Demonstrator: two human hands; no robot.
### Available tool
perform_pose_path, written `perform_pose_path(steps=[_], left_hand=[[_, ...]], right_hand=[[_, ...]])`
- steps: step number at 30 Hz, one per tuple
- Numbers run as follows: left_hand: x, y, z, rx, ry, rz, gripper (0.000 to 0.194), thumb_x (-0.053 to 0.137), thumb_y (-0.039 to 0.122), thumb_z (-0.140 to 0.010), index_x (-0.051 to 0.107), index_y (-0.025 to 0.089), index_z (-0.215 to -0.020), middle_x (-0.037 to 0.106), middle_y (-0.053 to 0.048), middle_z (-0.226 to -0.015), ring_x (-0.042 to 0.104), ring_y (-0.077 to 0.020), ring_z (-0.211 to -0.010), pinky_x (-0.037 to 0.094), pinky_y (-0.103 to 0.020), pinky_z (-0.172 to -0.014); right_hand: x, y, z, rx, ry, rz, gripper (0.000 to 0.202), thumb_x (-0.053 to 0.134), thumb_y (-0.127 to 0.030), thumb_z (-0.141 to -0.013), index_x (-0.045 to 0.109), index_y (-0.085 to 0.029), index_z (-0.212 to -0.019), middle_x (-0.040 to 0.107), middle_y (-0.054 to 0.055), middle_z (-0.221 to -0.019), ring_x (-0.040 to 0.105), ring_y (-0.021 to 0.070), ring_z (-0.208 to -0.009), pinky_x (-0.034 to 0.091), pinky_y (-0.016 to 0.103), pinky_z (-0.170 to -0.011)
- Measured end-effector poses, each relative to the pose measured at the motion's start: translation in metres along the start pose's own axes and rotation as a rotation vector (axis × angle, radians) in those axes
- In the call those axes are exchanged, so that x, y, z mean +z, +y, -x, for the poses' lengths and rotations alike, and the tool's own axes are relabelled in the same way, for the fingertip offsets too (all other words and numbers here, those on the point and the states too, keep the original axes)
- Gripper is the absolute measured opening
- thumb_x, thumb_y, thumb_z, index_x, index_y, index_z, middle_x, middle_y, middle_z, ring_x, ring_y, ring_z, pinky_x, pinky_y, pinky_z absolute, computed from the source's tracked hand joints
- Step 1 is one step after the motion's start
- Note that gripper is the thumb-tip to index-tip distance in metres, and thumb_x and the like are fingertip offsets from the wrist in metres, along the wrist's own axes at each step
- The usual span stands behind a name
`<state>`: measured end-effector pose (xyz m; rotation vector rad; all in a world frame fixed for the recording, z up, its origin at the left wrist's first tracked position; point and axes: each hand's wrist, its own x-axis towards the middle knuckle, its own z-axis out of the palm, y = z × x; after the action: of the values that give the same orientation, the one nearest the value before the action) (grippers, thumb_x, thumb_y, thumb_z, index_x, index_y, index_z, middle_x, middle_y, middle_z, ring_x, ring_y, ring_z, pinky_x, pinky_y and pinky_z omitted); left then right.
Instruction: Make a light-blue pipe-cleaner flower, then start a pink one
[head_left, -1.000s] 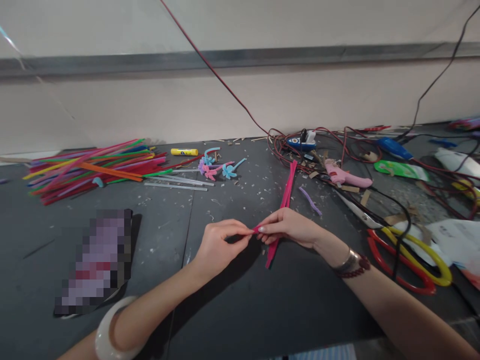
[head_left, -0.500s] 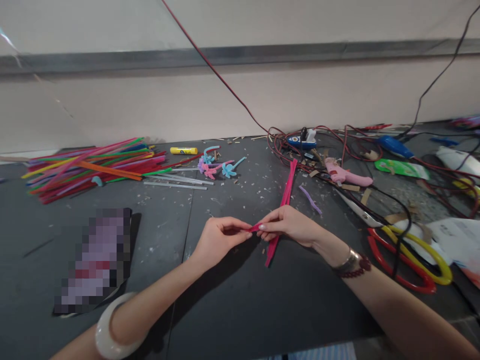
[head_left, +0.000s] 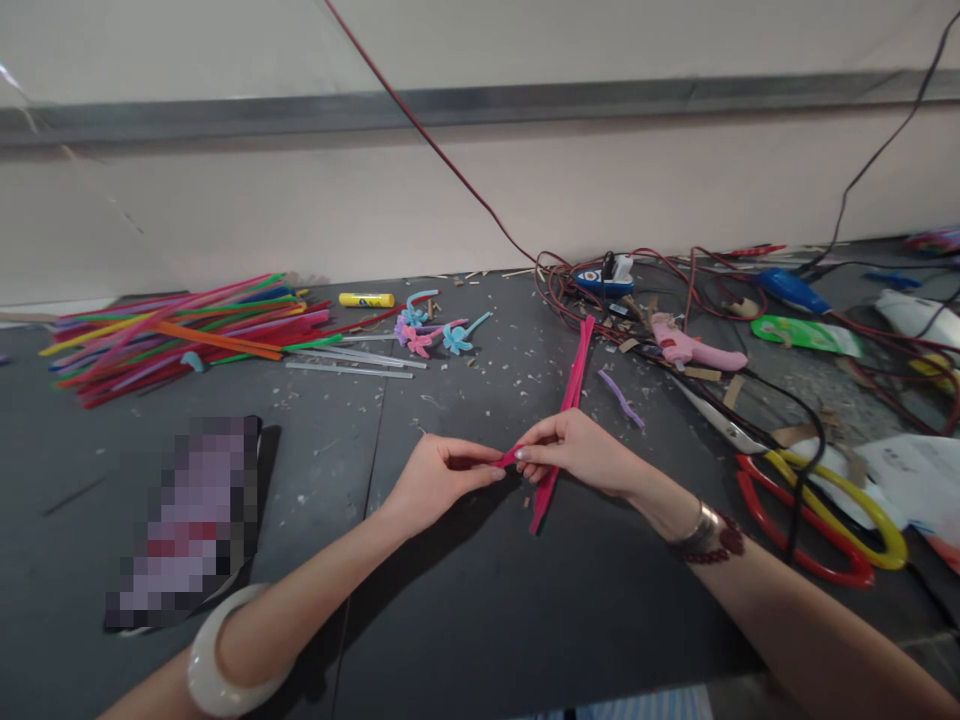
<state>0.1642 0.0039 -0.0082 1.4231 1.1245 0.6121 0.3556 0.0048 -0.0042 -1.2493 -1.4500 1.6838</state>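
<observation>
Between my two hands is a short piece of pink pipe cleaner [head_left: 509,457], pinched at both ends. My left hand [head_left: 435,482] is closed on its left end, thumb and forefinger together. My right hand [head_left: 571,452] grips the other end with its fingertips. Beneath the right hand lie several long pink pipe cleaners [head_left: 576,375] in a narrow bundle on the dark table [head_left: 450,620]. A short purple pipe cleaner [head_left: 621,399] rests just beyond the right wrist. How the held piece is bent is partly hidden by the fingers.
At the left is a heap of coloured pipe cleaners [head_left: 187,335]. Small pipe-cleaner flowers [head_left: 455,339], clear glue sticks [head_left: 352,370] and a yellow tube [head_left: 366,300] lie farther back. On the right are scissors [head_left: 847,560], a pink glue gun [head_left: 694,348] and tangled cables [head_left: 555,285].
Both hands keep their pinch on the pink pipe cleaner and have barely shifted. The fingers of the right hand have moved very slightly; the table things lie as before.
</observation>
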Motion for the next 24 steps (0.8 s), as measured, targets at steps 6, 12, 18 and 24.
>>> perform_pose_path(steps=[6, 12, 18, 24], left_hand=[[-0.001, 0.003, 0.000, -0.032, -0.052, 0.048, 0.024, 0.063, 0.033, -0.066, 0.070, 0.015, -0.080, 0.069, -0.006, -0.070, 0.059, -0.0128, -0.061, 0.044, -0.022, -0.061], [-0.002, 0.003, -0.002, -0.117, -0.088, 0.204, 0.020, 0.064, 0.029, -0.066, 0.069, 0.012, -0.075, 0.066, -0.005, -0.066, 0.056, -0.0104, -0.060, 0.043, -0.021, -0.062], [-0.001, 0.003, -0.003, -0.181, -0.072, 0.400, 0.013, 0.067, 0.022, -0.064, 0.068, 0.012, -0.071, 0.064, -0.003, -0.066, 0.054, -0.0076, -0.058, 0.041, -0.019, -0.060], [0.001, 0.003, -0.001, -0.157, -0.080, 0.423, 0.013, 0.067, 0.022, -0.064, 0.066, 0.011, -0.070, 0.062, -0.003, -0.064, 0.053, -0.0079, -0.060, 0.041, -0.020, -0.061]], right_hand=[[-0.001, 0.002, 0.000, -0.010, -0.038, -0.056, 0.017, 0.064, -0.024, -0.067, 0.067, -0.012, -0.079, 0.067, 0.004, -0.066, 0.062, 0.0101, -0.057, 0.051, 0.024, -0.061], [-0.002, -0.001, -0.001, -0.021, -0.019, -0.120, 0.024, 0.058, -0.029, -0.073, 0.066, -0.012, -0.087, 0.067, 0.005, -0.068, 0.062, 0.0102, -0.060, 0.051, 0.024, -0.063], [-0.002, -0.001, -0.001, -0.070, -0.013, -0.086, 0.026, 0.061, -0.033, -0.071, 0.066, -0.012, -0.085, 0.066, 0.004, -0.068, 0.060, 0.0099, -0.061, 0.049, 0.024, -0.063], [0.008, 0.004, -0.002, -0.124, 0.017, -0.076, 0.026, 0.064, -0.036, -0.066, 0.066, -0.012, -0.077, 0.064, 0.002, -0.063, 0.058, 0.0090, -0.056, 0.049, 0.023, -0.060]])
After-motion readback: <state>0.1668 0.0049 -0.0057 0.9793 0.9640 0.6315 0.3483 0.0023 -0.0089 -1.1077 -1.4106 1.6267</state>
